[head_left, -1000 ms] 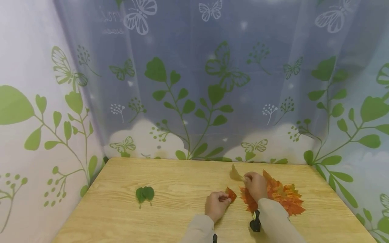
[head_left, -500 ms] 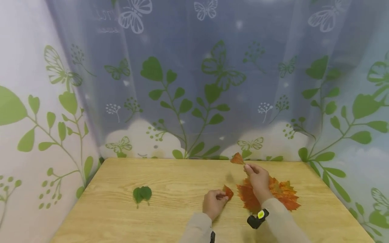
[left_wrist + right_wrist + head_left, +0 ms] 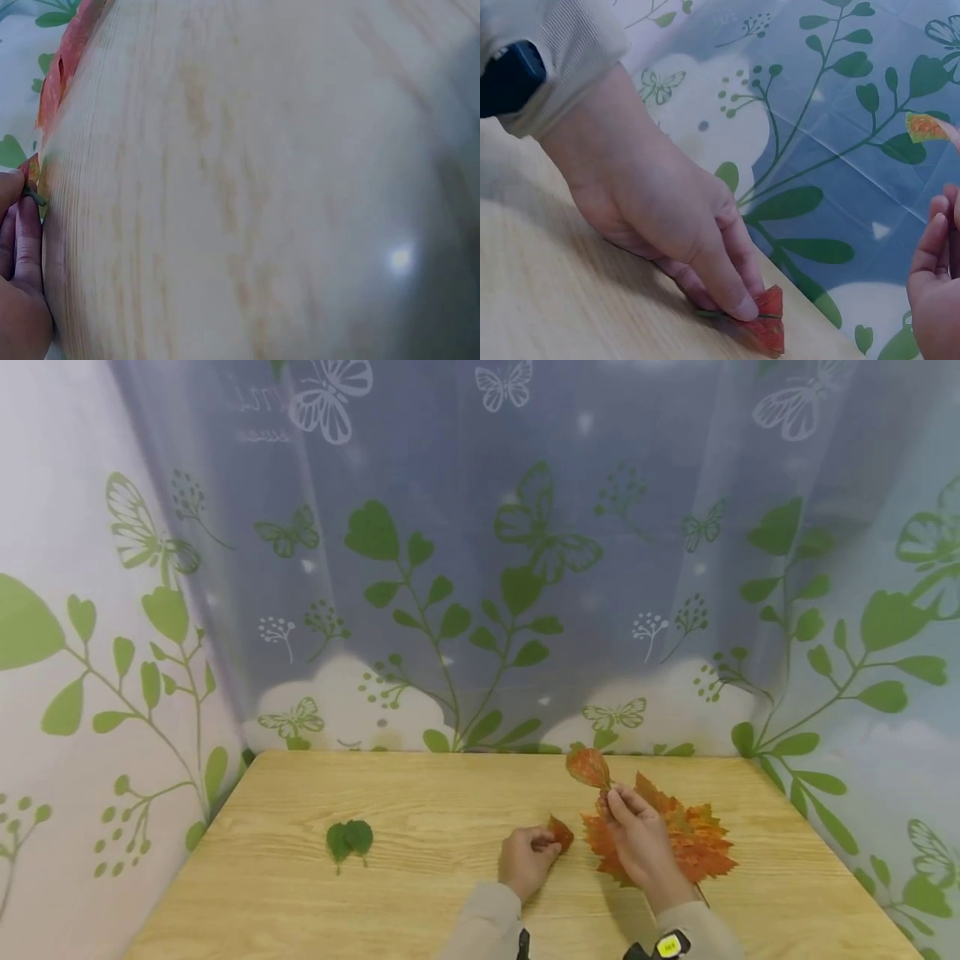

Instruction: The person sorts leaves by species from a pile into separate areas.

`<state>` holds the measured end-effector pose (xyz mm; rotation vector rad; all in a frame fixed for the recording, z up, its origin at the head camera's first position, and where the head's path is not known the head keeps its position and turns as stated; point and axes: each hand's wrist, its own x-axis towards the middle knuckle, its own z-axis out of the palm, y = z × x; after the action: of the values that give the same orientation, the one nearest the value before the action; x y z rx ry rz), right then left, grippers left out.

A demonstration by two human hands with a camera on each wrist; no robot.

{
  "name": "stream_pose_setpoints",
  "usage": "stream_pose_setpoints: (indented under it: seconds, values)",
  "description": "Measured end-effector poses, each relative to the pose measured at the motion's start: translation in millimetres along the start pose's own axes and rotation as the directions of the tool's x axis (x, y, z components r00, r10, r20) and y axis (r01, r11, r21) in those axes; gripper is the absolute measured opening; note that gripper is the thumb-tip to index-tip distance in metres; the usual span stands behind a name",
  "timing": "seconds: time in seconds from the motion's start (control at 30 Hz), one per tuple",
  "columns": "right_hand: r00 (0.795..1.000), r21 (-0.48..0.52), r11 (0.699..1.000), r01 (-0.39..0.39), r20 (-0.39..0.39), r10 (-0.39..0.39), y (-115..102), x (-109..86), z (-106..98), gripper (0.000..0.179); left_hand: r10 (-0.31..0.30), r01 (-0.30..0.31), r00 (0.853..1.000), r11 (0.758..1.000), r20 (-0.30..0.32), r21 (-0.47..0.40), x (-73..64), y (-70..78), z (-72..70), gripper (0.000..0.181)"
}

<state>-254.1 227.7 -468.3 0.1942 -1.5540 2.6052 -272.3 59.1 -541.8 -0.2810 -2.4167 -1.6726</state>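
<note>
In the head view my left hand [image 3: 525, 864] rests low on the table and pinches a small red-orange leaf [image 3: 561, 834]. The right wrist view shows that leaf [image 3: 769, 330] between thumb and fingers, its green stem pointing back under the palm. My right hand [image 3: 647, 853] is raised in front of a pile of orange-red maple-like leaves [image 3: 701, 839]. Its thumb and fingers pinch another reddish leaf [image 3: 587, 768] by the stem end, the blade tilted up to the left. Part of the pile is hidden behind this hand.
Two dark green leaves [image 3: 350, 839] lie on the left half of the wooden table [image 3: 420, 893]. A printed curtain [image 3: 420, 610] with leaves and butterflies hangs along the back edge and both sides.
My right hand has lifted its leaf off the pile area and turned, so the leaf's reddish face shows instead of its dull side. The left hand keeps its pinch, nearly still.
</note>
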Motion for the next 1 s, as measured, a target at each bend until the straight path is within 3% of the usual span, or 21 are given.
stream_pose_setpoints:
  seconds: [0.1,0.2,0.43,0.57,0.67,0.77,0.87,1.0]
  values:
    - [0.998,0.025,0.999,0.024,0.05,-0.025,3.0,-9.2,-3.0,0.018,-0.004,0.004,1.0,1.0,0.011,0.002,-1.2,2.3,-1.0,0.005]
    - [0.999,0.002,1.0,-0.017,0.044,0.017,5.3,-19.1,-8.8,0.02,-0.017,0.017,1.0,1.0,0.02,0.009,-1.5,3.3,-1.1,0.005]
    - [0.989,-0.126,0.982,-0.143,-0.064,0.136,6.8,-45.4,-19.6,0.024,-0.01,0.01,1.0,1.0,0.013,-0.002,-1.5,4.7,-2.2,0.007]
    - [0.97,-0.235,0.946,-0.223,-0.145,0.193,9.2,-58.0,-27.2,0.02,-0.014,0.014,1.0,1.0,0.015,-0.007,-1.9,3.2,-3.8,0.007]
    - [0.943,-0.366,0.877,-0.311,-0.233,0.237,10.5,-65.1,-33.0,0.013,-0.012,0.012,1.0,1.0,0.015,-0.015,-0.5,-1.4,-2.8,0.007]
    - [0.929,-0.538,0.763,-0.358,-0.291,0.231,13.7,-71.1,-38.5,0.02,-0.013,0.014,1.0,1.0,0.015,-0.022,1.0,-5.0,-1.0,0.007]
    - [0.948,-0.681,0.66,-0.316,-0.239,0.209,18.6,-77.4,-44.4,0.029,-0.019,0.02,1.0,1.0,0.016,-0.019,1.2,-4.3,-0.8,0.008]
    - [0.979,-0.789,0.587,-0.18,-0.083,0.188,23.1,-83.9,-49.7,0.03,-0.027,0.027,0.999,1.0,0.019,-0.016,0.3,-0.7,-1.8,0.008]
